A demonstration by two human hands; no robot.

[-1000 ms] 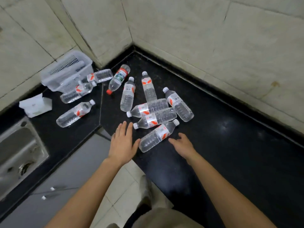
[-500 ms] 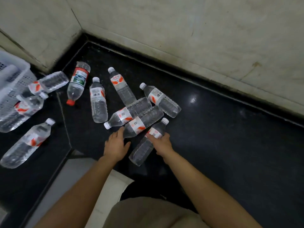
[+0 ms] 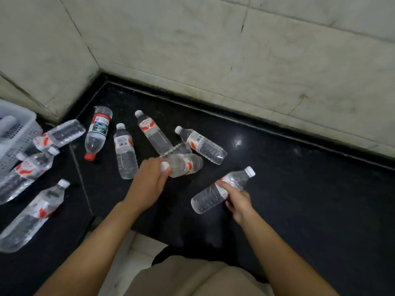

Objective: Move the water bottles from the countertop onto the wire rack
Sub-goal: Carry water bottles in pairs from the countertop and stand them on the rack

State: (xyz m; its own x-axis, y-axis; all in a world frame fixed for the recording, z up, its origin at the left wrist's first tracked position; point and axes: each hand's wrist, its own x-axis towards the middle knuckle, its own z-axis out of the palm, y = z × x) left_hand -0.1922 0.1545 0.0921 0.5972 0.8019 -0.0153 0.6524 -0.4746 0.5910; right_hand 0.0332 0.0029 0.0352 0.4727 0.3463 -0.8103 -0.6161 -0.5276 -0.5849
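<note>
Several clear water bottles lie scattered on the black countertop (image 3: 299,189). My left hand (image 3: 149,180) grips the cap end of one white-capped bottle (image 3: 186,164), which lies against others in the pile. My right hand (image 3: 237,199) holds another white-capped bottle (image 3: 213,195) round its labelled middle, raised a little off the counter with its cap pointing up and right. A red-capped bottle with a green label (image 3: 97,133) lies further back on the left. No wire rack is in view.
A white plastic basket (image 3: 19,133) stands at the left edge with bottles lying against it. Tiled walls (image 3: 213,50) meet in a corner behind the pile. The counter's inner edge (image 3: 89,210) drops to a light floor (image 3: 136,248) below me.
Both hands have closed on bottles. The right hand has lifted its bottle out of the pile toward the right; the left now grips the cap end of another. The view has shifted slightly.
</note>
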